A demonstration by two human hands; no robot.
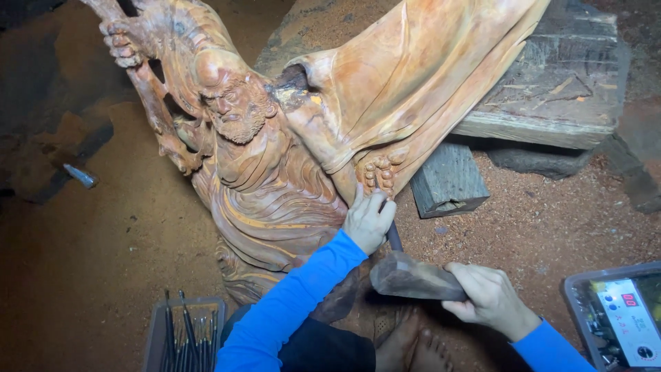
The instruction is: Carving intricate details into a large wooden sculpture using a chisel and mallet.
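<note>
A large reddish wooden statue (pixel 275 151) of a bearded figure in flowing robes lies tilted on the sawdust floor. My left hand (pixel 368 219) grips a dark chisel (pixel 393 236) set against the carved toes (pixel 379 172) of the statue. My right hand (pixel 490 296) holds a dark wooden mallet (pixel 413 277), its head right at the chisel's butt end. Both arms wear blue sleeves. My bare foot (pixel 413 344) shows below the mallet.
A grey box of several chisels (pixel 184 331) stands at the lower left. A tray with a small white electronic device (pixel 623 313) sits at the lower right. Rough wooden blocks (pixel 447 180) and a thick slab (pixel 551 89) prop the statue. Sawdust covers the floor (pixel 551 220).
</note>
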